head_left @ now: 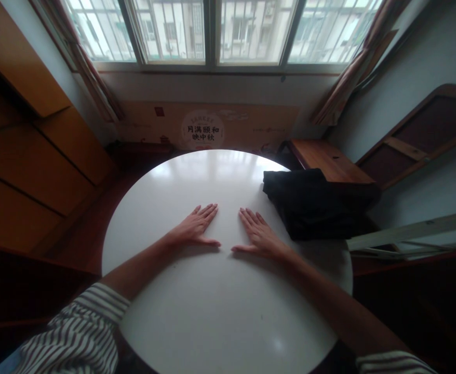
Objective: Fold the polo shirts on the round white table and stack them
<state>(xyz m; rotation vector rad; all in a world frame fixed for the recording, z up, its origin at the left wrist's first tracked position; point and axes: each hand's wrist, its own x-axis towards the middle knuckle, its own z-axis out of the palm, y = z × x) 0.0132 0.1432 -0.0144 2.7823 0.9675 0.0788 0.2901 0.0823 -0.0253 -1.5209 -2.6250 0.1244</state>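
Note:
Both of my hands rest palm down on a round white table [220, 311]. My left hand [197, 226] lies left of the middle, thumb stretched out to the right and fingers pointing away from me. Mirroring it, my right hand [259, 236] has its thumb out to the left, with a small gap between the two thumbs. Neither hand holds anything. Beyond my right hand, a folded black cloth item [309, 202] lies on the table's right side and reaches past its edge; its exact kind cannot be made out.
A wooden desk [329, 161] stands behind the table at the right, with a wood-framed panel [418, 140] by the wall. Wooden cabinets [25, 171] line the left. A printed banner [251, 122] runs below the barred windows [212, 31]. A pale metal frame [415, 228] sits at right.

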